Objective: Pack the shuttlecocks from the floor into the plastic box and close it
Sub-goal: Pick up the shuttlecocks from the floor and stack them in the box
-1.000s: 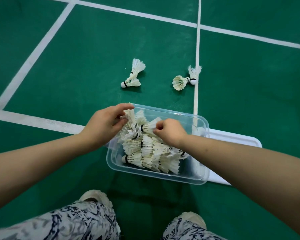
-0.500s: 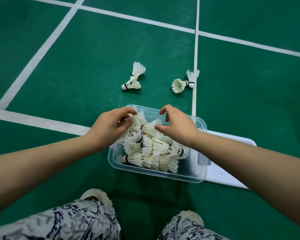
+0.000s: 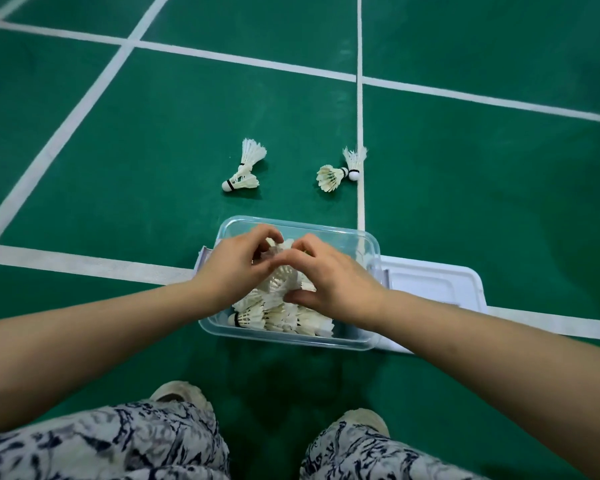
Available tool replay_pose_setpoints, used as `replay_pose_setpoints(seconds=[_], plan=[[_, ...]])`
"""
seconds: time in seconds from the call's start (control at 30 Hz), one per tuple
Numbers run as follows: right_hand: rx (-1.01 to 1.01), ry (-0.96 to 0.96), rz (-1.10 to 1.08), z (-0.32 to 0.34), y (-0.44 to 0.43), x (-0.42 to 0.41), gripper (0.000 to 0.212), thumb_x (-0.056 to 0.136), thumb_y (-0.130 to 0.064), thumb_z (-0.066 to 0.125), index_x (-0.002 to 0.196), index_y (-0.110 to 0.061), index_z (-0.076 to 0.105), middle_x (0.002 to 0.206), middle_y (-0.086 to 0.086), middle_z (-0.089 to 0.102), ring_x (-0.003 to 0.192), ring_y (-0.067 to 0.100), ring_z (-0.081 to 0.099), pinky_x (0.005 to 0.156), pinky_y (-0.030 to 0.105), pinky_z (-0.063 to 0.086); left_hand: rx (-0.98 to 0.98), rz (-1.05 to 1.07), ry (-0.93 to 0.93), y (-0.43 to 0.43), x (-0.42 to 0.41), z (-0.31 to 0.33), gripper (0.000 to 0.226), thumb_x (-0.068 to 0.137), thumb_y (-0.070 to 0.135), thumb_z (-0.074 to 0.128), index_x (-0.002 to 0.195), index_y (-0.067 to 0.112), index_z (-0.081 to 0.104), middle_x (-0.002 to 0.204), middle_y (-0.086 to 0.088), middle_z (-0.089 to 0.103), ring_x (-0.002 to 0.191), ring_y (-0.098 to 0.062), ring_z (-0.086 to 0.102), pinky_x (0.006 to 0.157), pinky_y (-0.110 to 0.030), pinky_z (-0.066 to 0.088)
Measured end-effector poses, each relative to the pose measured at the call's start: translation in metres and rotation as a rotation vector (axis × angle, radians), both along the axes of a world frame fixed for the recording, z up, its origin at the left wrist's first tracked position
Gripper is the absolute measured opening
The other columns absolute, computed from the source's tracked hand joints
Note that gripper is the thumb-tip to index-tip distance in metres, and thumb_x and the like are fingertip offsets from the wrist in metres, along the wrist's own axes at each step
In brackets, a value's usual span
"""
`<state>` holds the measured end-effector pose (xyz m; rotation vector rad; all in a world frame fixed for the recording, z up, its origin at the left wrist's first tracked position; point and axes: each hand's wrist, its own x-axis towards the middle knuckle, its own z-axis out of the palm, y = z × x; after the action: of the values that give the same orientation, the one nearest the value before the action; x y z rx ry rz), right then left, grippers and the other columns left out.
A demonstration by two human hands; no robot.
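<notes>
A clear plastic box (image 3: 354, 341) stands on the green floor, holding a heap of several white shuttlecocks (image 3: 278, 313). Both hands are over the heap. My left hand (image 3: 234, 268) curls its fingers round shuttlecocks at the box's far left. My right hand (image 3: 329, 275) meets it fingertip to fingertip, thumb and fingers curled round the feathers. The white lid (image 3: 437, 285) lies flat to the right of the box. Two shuttlecocks (image 3: 244, 168) lie on the floor beyond the box on the left, two more shuttlecocks (image 3: 340, 169) on the right by a white line.
White court lines (image 3: 361, 133) cross the green floor around the box. My knees in patterned trousers (image 3: 118, 441) and my two pale shoes (image 3: 184, 393) are at the bottom, close to the box's near side.
My right hand has come left and down onto the heap, meeting my left hand over the box. The view has tilted up a little.
</notes>
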<state>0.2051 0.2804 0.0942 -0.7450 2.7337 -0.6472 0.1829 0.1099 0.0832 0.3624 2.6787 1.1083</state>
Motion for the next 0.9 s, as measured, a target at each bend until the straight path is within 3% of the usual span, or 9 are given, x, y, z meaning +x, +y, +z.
replay_pose_setpoints(seconds=[0.13,0.23,0.3,0.43,0.57,0.73,0.9], plan=[[0.018,0.037,0.023,-0.006,0.008,0.000,0.023,0.082,-0.035,0.066,0.101,-0.022,0.064,0.111,0.005,0.048,0.100,0.021,0.044,0.080,0.039,0.046,-0.027,0.003,0.010,0.003,0.001,0.000,0.021,0.086,0.019,0.060,0.107,0.019,0.055,0.081,0.002,0.060,0.076,-0.018,0.058,0.064,-0.024,0.042],[0.028,0.040,-0.009,-0.012,0.020,-0.001,0.023,0.081,-0.037,0.068,0.094,-0.018,0.070,0.120,0.005,0.051,0.117,0.025,0.040,0.092,0.034,0.036,-0.029,0.017,0.010,-0.001,-0.002,-0.003,0.016,0.088,0.024,0.057,0.103,0.020,0.054,0.082,0.001,0.060,0.074,-0.020,0.060,0.069,-0.029,0.046],[0.008,0.044,-0.081,-0.016,0.030,-0.002,0.025,0.079,-0.039,0.069,0.089,-0.017,0.073,0.118,0.005,0.052,0.118,0.026,0.039,0.097,0.037,0.034,-0.044,0.020,0.011,-0.004,-0.004,-0.005,0.015,0.090,0.026,0.054,0.104,0.020,0.053,0.083,0.001,0.062,0.074,-0.020,0.060,0.066,-0.029,0.045],[-0.058,0.009,-0.414,-0.021,0.047,-0.009,0.028,0.082,-0.041,0.065,0.089,-0.014,0.073,0.091,-0.002,0.047,0.091,0.015,0.038,0.080,0.028,0.032,-0.088,0.061,0.025,-0.009,-0.007,-0.008,0.016,0.090,0.021,0.052,0.106,0.018,0.053,0.082,0.002,0.060,0.074,-0.020,0.056,0.063,-0.027,0.038],[-0.194,-0.126,-0.704,-0.028,0.052,-0.023,0.028,0.089,-0.033,0.058,0.075,-0.010,0.065,0.075,0.005,0.055,0.074,0.020,0.049,0.065,0.030,0.034,-0.101,0.063,0.035,-0.011,-0.007,-0.011,0.017,0.089,0.015,0.053,0.105,0.018,0.053,0.077,0.008,0.055,0.071,-0.017,0.054,0.059,-0.023,0.039],[-0.192,-0.287,-0.740,-0.040,0.037,-0.032,0.036,0.088,-0.030,0.058,0.055,-0.017,0.053,0.052,-0.004,0.047,0.057,0.016,0.044,0.054,0.027,0.032,-0.122,0.066,0.040,-0.018,-0.011,-0.016,0.020,0.087,0.011,0.053,0.107,0.016,0.054,0.083,0.004,0.057,0.075,-0.019,0.056,0.068,-0.026,0.036],[-0.132,-0.436,-0.671,-0.053,0.020,-0.039,0.035,0.089,-0.030,0.057,0.080,0.001,0.069,0.064,0.013,0.059,0.060,0.019,0.047,0.054,0.025,0.034,-0.133,0.082,0.020,-0.027,-0.016,-0.020,0.022,0.087,0.010,0.053,0.109,0.015,0.054,0.088,0.002,0.058,0.080,-0.021,0.058,0.071,-0.027,0.041]])
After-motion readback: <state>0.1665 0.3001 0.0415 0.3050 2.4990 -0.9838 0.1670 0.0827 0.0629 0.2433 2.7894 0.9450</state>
